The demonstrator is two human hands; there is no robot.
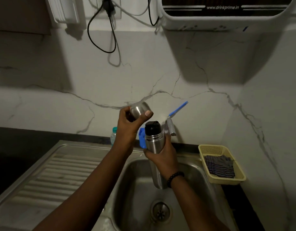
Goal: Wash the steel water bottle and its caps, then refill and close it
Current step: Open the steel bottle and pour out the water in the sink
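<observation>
Over the sink point(190, 170), my right hand point(162, 157) is gripping the bottle point(154, 144) upright, black inner cap point(152, 127) on it, while my left hand point(127, 124) is holding the steel cap point(140, 109) above. I'm judging wet steel is risking a slip: either piece could be dropping into the basin.

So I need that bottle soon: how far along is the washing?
Early. Done: the steel outer cap is off, held in the left hand. In hand: the right hand grips the steel bottle over the sink, its black inner cap still on. Left: removing that cap, washing everything, refilling, closing. No running water is visible.
</observation>
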